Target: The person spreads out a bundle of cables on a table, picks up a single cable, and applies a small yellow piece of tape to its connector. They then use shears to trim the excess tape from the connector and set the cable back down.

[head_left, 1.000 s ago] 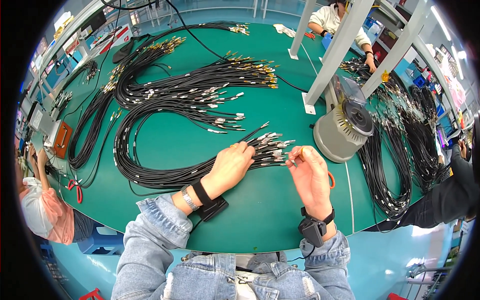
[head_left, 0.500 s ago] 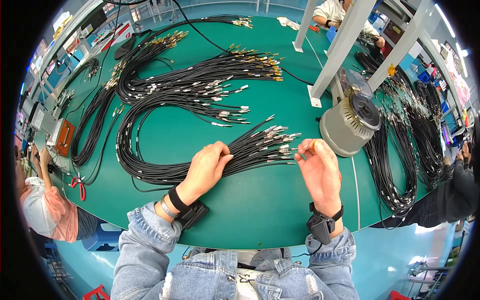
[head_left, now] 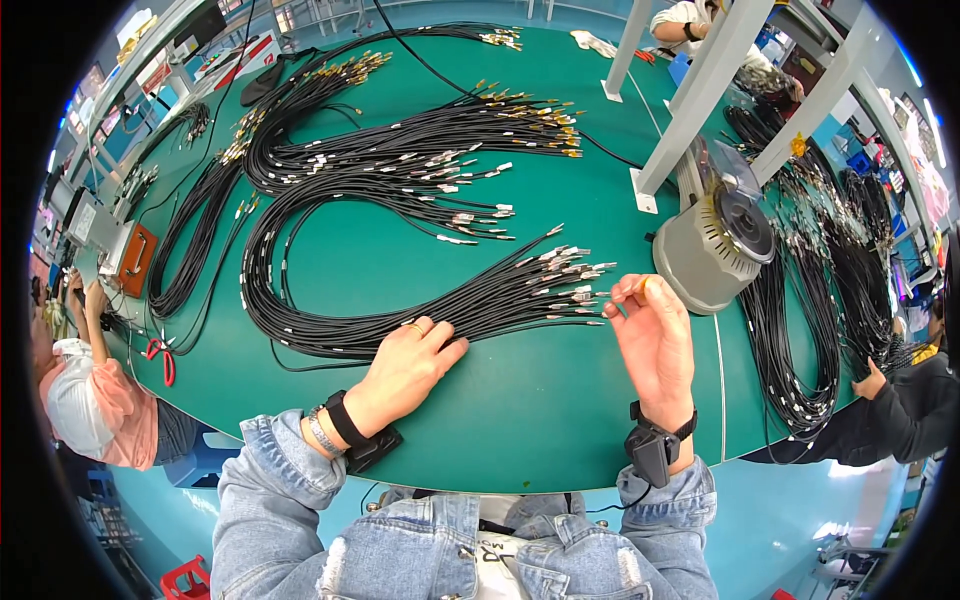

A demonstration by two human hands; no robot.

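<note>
A bundle of black cables (head_left: pixel 330 342) curves across the green table, with bare metal tips and white labels fanned out to the right. My left hand (head_left: pixel 408 362) lies over the near edge of this bundle, fingers stretched out and slightly apart, a ring on one finger. At the tips of the fan, my right hand (head_left: pixel 655 340) is raised, palm partly turned up. Its thumb and fingertips come together beside the cable ends (head_left: pixel 590 294). A small orange-yellow piece shows at those fingertips; whatever sits in the pinch is too small to make out.
More black cable bundles (head_left: pixel 420 130) lie farther back. A grey round machine (head_left: pixel 710 250) stands to the right beside metal posts (head_left: pixel 690 110). Red-handled scissors (head_left: pixel 162 360) lie at left. Cables (head_left: pixel 800 330) cover the right side. People work at left, right and far back.
My left hand has flattened, its fingers spreading along the cables. My right hand stays pinched at the cable tips. The whole view has shifted slightly.
</note>
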